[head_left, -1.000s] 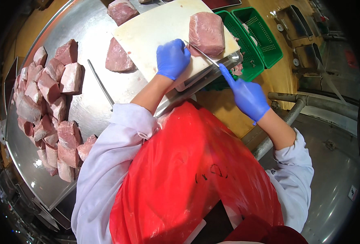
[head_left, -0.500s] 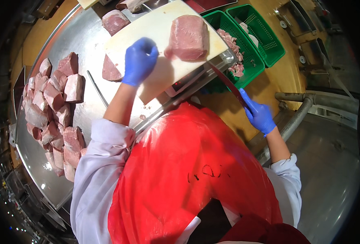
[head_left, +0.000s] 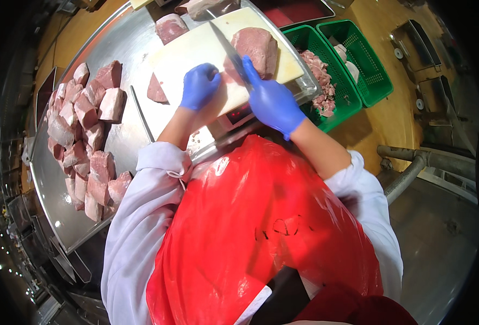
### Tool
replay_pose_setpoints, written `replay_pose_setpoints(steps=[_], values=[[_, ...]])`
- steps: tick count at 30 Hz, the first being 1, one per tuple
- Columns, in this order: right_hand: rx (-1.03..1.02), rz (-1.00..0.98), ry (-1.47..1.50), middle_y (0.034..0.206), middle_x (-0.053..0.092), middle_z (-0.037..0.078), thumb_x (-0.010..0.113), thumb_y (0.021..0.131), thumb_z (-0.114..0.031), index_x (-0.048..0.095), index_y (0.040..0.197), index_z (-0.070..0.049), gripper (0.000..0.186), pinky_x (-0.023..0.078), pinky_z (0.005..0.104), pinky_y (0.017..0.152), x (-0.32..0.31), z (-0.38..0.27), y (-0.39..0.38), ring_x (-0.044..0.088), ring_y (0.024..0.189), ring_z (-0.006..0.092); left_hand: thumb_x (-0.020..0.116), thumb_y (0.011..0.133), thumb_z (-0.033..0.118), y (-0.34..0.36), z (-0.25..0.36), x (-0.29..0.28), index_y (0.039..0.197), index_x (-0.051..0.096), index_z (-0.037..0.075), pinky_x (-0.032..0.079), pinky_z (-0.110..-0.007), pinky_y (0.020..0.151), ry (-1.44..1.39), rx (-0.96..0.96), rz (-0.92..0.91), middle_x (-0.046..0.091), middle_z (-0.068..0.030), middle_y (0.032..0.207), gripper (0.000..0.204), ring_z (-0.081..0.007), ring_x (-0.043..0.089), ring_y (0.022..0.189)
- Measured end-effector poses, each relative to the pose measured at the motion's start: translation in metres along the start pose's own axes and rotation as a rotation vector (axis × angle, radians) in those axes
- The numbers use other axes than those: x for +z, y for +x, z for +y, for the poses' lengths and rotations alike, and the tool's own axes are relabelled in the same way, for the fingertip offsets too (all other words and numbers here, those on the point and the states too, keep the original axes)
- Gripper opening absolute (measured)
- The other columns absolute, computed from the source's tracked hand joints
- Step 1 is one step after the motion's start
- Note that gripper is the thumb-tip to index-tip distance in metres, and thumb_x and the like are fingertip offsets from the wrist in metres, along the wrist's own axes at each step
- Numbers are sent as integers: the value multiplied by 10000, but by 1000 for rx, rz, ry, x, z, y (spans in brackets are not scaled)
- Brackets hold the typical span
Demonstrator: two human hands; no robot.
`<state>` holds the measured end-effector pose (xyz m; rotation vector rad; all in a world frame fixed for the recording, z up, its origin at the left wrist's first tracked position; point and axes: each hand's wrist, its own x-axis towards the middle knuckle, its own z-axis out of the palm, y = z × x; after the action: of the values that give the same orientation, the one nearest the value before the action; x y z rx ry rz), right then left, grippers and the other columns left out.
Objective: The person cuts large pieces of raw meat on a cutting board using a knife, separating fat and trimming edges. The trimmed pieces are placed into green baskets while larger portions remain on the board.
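My right hand [head_left: 272, 100], in a blue glove, grips a knife [head_left: 224, 42] with its index finger extended along it; the blade points up and left, beside a large pink meat block [head_left: 258, 46] on the white cutting board [head_left: 177, 59]. My left hand [head_left: 199, 84], also gloved, is curled closed on the board left of that meat; whatever may be inside its fingers is hidden. Under the board's near edge shows a metal scale with red digits [head_left: 236, 114]. Another meat piece [head_left: 158, 88] is partly covered by the board's left side.
Many meat chunks [head_left: 85, 124] are piled on the steel table [head_left: 82, 227], near a long metal rod [head_left: 141, 114]. Right of the board are two green crates [head_left: 380, 76], one with trimmings [head_left: 318, 81]. A red tray [head_left: 293, 11] lies behind; metal railing [head_left: 404, 181] runs at right.
The knife was lowered right of the board half a second ago; my right hand has since brought it up-left over the board. My left hand has shifted slightly relative to the meat.
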<state>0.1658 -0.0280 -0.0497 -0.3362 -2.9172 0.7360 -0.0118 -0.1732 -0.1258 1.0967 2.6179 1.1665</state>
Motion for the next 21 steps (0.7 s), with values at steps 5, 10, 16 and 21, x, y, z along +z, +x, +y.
replay_pose_setpoints(steps=[5, 10, 16, 21], values=[[18, -116, -214, 805, 699, 239, 494, 899, -85, 197, 1598, -51, 760, 540, 545, 629, 20, -19, 32, 688, 688, 420, 690, 849, 194, 0, 1, 5, 921, 726, 24, 555, -422, 735, 0, 77, 31, 711, -196, 852, 188, -346, 708, 775], [-32, -304, -414, 867, 697, 220, 494, 883, -41, 149, 1627, -152, 827, 546, 514, 608, -3, 3, -54, 700, 715, 388, 695, 826, 223, 0, -7, 0, 888, 720, 44, 551, -464, 783, 85, 107, 40, 712, -206, 896, 191, -397, 692, 834], [51, -269, -318, 887, 707, 178, 566, 878, -19, 232, 1621, -275, 854, 551, 492, 621, -61, 57, -163, 688, 708, 365, 651, 895, 148, 22, -42, -59, 891, 705, -9, 523, -289, 641, -591, -173, -4, 704, -86, 757, 166, -140, 647, 680], [306, 141, 275, 779, 687, 111, 565, 947, -23, 269, 1619, -264, 772, 525, 350, 578, -44, 89, -200, 655, 625, 205, 737, 864, 121, 75, 57, -85, 972, 722, -46, 489, -245, 742, -696, 89, 67, 716, -67, 840, 199, -115, 634, 745]])
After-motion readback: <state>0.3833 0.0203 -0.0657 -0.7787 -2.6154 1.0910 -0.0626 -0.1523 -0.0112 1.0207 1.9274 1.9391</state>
